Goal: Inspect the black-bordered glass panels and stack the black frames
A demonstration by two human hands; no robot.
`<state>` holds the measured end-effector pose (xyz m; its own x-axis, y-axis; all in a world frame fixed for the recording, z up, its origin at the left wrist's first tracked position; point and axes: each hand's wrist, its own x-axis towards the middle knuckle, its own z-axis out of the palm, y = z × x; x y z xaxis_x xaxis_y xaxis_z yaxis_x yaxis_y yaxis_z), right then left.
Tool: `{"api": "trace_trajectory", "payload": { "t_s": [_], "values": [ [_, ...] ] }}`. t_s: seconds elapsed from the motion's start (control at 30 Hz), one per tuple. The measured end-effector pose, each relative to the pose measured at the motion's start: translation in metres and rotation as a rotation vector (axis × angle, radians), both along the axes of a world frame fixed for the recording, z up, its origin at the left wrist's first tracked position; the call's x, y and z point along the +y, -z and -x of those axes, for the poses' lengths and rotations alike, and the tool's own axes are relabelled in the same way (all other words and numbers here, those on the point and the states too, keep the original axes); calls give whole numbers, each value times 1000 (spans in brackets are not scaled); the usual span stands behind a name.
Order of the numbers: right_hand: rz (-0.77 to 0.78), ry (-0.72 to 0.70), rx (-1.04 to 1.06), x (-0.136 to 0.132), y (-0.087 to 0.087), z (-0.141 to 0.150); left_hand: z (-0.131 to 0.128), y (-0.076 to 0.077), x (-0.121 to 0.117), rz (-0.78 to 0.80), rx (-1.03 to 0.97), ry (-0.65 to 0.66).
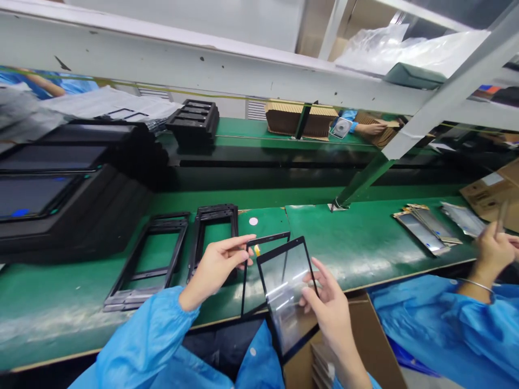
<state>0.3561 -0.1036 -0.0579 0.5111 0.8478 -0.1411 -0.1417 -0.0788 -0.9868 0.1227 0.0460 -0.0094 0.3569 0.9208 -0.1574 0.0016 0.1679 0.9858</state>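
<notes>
My left hand pinches the upper left edge of a thin black-bordered panel, which has a small yellow tab near its top. My right hand grips the right edge of a clear touch-screen glass with a black border. This glass is tilted and partly overlaps the panel in front of it. Both are held at the bench's front edge. Left of my hands, black plastic frames lie stacked on the green bench, with a second frame stack beside them, partly behind my left hand.
Black trays with dark screens are piled at the left. A green-and-white post rises from the bench. At the right lie several display panels, near a co-worker's hand. A cardboard box stands below the bench edge.
</notes>
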Motion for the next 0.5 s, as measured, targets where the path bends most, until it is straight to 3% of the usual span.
{"api": "trace_trajectory", "payload": {
  "t_s": [0.3,0.5],
  "values": [
    [21,7,94,2,2,11,3,-8,-8,-115,-27,2],
    [-12,55,114,-8,-6,9,5,-6,-14,-85,-26,-23]
  ]
}}
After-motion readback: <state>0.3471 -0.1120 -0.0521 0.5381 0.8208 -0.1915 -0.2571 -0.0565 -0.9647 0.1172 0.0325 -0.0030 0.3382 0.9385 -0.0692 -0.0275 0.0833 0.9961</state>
